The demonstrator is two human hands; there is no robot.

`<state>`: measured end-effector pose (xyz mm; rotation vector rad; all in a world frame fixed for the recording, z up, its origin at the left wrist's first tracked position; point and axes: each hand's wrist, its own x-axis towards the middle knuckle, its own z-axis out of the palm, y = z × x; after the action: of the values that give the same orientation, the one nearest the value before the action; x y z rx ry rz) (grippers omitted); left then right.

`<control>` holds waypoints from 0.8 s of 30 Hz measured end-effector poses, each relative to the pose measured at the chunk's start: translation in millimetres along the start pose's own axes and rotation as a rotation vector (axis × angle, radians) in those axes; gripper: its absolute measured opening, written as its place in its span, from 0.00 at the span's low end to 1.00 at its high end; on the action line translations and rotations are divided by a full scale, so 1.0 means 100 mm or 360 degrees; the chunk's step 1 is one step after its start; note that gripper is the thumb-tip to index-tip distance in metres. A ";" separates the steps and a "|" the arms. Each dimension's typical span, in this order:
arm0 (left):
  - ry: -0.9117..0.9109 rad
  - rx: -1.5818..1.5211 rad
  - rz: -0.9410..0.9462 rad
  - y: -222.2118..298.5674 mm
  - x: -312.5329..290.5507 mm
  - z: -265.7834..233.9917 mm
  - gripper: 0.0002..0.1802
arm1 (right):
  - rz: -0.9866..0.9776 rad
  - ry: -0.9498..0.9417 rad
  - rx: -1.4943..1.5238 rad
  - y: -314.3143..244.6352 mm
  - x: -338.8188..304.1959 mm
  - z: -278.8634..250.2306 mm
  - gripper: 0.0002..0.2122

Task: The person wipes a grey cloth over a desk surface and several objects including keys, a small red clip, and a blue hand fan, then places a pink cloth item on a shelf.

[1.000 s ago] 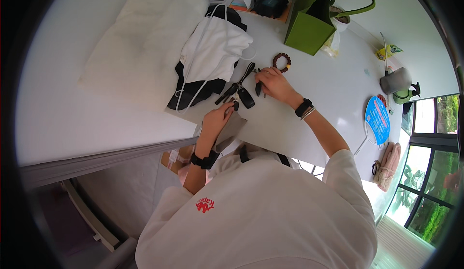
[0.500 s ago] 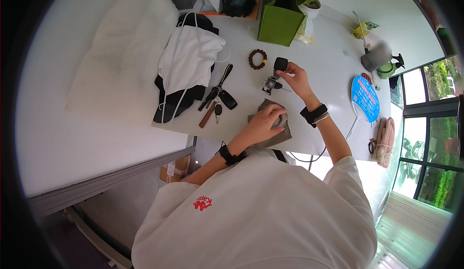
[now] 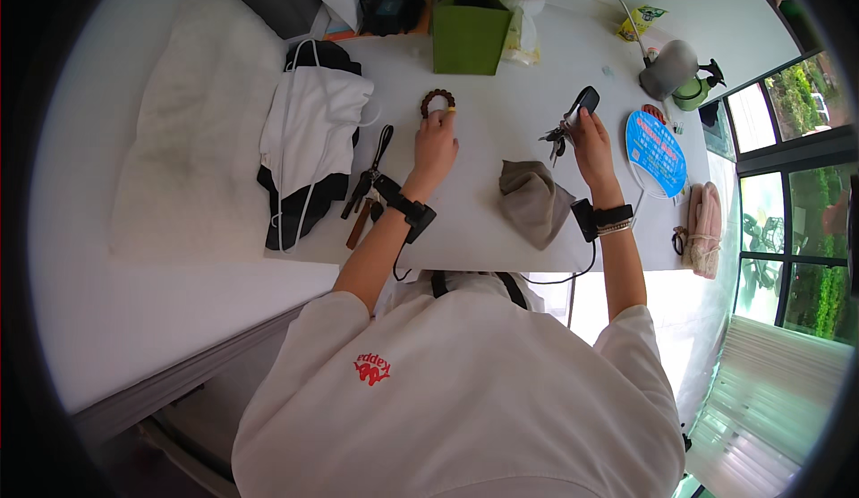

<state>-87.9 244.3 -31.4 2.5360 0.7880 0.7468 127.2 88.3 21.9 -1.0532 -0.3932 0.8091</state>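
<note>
Well back from the near edge of the surface (image 3: 465, 229), the left hand (image 3: 435, 151) touches a brown beaded bracelet (image 3: 427, 102), its fingers drawn narrow, though whether it grips it I cannot tell. Nearer the right edge, the right hand (image 3: 592, 143) holds a black-fobbed key bunch (image 3: 587, 99), while a grey cloth (image 3: 532, 198) lies close to the near edge.
</note>
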 end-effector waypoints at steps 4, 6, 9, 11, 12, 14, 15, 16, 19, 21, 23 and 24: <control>-0.0088 0.0250 -0.0191 -0.38 0.22 0.09 0.17 | -0.0133 0.0008 -0.0215 -0.13 -0.21 0.09 0.12; -0.0065 0.0216 -0.0142 -0.45 0.34 0.17 0.14 | -0.0119 0.0009 -0.0208 -0.18 -0.29 0.06 0.11; 0.0003 0.0065 -0.0104 -0.44 0.50 0.24 0.11 | -0.0032 0.0048 -0.0176 -0.18 -0.46 0.10 0.11; 0.0064 -0.0053 -0.0097 -0.39 0.54 0.26 0.11 | 0.0133 0.0028 -0.0024 -0.13 -0.59 0.20 0.11; 0.0061 -0.0052 -0.0097 -0.39 0.52 0.25 0.11 | 0.0197 -0.0034 0.0046 -0.05 -0.61 0.24 0.11; 0.0016 -0.0425 -0.0362 -0.08 0.54 0.06 0.13 | 0.0306 -0.0056 0.0139 0.02 -0.71 0.32 0.11; 0.0012 -0.0424 -0.0363 0.04 0.50 -0.06 0.13 | 0.0353 -0.0093 0.0191 0.08 -0.74 0.40 0.11; -0.0251 -0.0969 -0.0520 0.18 0.42 -0.17 0.17 | 0.0368 -0.0113 0.0184 0.13 -0.75 0.49 0.11; -0.1065 -0.1952 -0.0835 0.36 0.00 -0.38 0.28 | 0.0418 -0.0202 0.0134 0.30 -0.73 0.79 0.09; -0.1015 -0.1953 -0.0963 0.38 -0.32 -0.39 0.26 | 0.0563 -0.0133 0.0306 0.44 -0.65 0.98 0.10; -0.0974 -0.1949 -0.1088 0.37 -0.57 -0.44 0.23 | 0.0690 -0.0248 0.0339 0.56 -0.53 1.03 0.10; -0.0916 -0.1872 -0.1085 0.34 -0.66 -0.49 0.21 | 0.0810 -0.0353 0.0372 0.62 -0.47 1.06 0.11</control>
<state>-149.4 187.4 -0.9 1.1837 0.6383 0.1101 3.2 133.3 20.1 -0.8532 -0.2080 1.3999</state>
